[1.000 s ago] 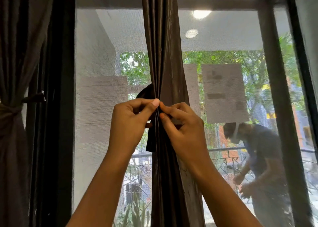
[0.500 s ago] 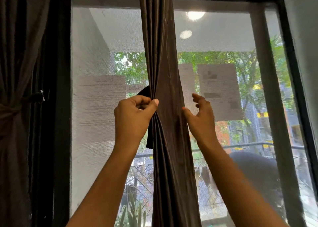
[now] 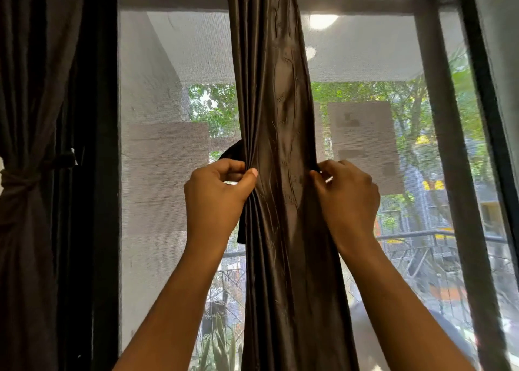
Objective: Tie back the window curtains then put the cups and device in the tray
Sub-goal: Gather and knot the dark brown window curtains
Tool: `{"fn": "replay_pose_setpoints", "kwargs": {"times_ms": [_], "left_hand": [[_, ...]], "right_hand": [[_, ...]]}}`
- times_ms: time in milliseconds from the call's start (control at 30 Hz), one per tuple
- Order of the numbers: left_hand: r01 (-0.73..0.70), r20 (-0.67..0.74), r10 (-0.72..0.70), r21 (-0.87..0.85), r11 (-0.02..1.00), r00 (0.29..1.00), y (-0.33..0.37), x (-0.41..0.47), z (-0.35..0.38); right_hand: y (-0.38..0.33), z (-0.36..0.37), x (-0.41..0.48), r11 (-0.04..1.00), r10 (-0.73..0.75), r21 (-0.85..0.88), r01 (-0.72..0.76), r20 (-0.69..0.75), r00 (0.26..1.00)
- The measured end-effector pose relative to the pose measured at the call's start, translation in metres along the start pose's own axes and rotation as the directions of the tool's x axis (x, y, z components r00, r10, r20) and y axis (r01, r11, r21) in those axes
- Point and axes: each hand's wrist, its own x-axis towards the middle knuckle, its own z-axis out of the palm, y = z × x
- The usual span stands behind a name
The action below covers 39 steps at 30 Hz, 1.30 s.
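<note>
A dark brown satin curtain hangs gathered in a narrow column down the middle of the window. My left hand pinches its left edge together with a dark tie-back strap that loops out behind the fabric and hangs down below my palm. My right hand is at the curtain's right edge, fingers closed on the fabric or on the strap's end there; which one is hidden. No cups, device or tray are in view.
A second dark curtain at the far left is tied back at its waist. The black window frame has a mesh screen with papers stuck on it. Railing and trees lie outside.
My hands, pinched together at the curtain's front a second ago, have parted. The right hand went round to the right edge, opened, then closed there. The left hand stayed put.
</note>
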Motion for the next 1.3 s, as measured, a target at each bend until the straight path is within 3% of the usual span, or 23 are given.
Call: {"fn": "replay_pose_setpoints", "kwargs": {"times_ms": [100, 267, 400, 567, 667, 833, 1000, 1100, 1167, 1233, 1300], "left_hand": [[-0.010, -0.004, 0.010, -0.011, 1.000, 1.000, 0.003, -0.002, 0.002], [0.007, 0.030, -0.005, -0.060, 0.998, 1.000, 0.007, -0.008, 0.010], [0.031, 0.060, -0.023, -0.126, 0.992, 0.998, 0.009, -0.010, 0.016], [0.059, 0.110, -0.038, -0.188, 0.980, 0.993, 0.008, -0.011, 0.018], [0.089, 0.130, -0.060, -0.225, 0.970, 0.990, 0.008, -0.011, 0.017], [0.187, 0.195, -0.130, -0.307, 0.933, 0.972, 0.013, -0.009, 0.012], [0.239, 0.251, -0.153, -0.360, 0.902, 0.956, 0.015, -0.008, 0.007], [0.218, 0.208, -0.158, -0.311, 0.925, 0.965, 0.012, -0.003, 0.007], [0.191, 0.148, -0.159, -0.239, 0.952, 0.976, 0.008, -0.001, 0.009], [0.162, 0.096, -0.147, -0.180, 0.970, 0.984, 0.004, 0.000, 0.011], [0.134, 0.055, -0.127, -0.140, 0.981, 0.990, 0.001, -0.001, 0.014]], "right_hand": [[-0.004, -0.013, 0.001, 0.998, -0.015, -0.059, 0.015, -0.001, 1.000], [-0.026, -0.023, -0.012, 0.957, -0.088, 0.278, 0.084, 0.000, 0.996], [-0.034, -0.016, -0.020, 0.932, -0.196, 0.300, 0.206, -0.061, 0.979], [-0.035, -0.012, -0.028, 0.899, -0.235, 0.364, 0.245, -0.072, 0.969], [-0.034, -0.013, -0.028, 0.899, -0.242, 0.371, 0.234, -0.027, 0.970], [-0.031, -0.013, -0.025, 0.840, -0.206, 0.523, 0.145, 0.059, 0.977], [-0.024, -0.009, -0.035, 0.754, -0.297, 0.642, 0.136, 0.149, 0.943], [-0.011, -0.008, -0.034, 0.745, -0.371, 0.652, 0.141, 0.229, 0.900], [-0.001, -0.008, -0.029, 0.756, -0.311, 0.645, 0.107, 0.210, 0.927], [0.010, -0.003, -0.021, 0.802, -0.133, 0.596, 0.035, 0.121, 0.984], [0.020, 0.005, -0.010, 0.853, 0.054, 0.511, -0.105, 0.114, 0.992]]}}
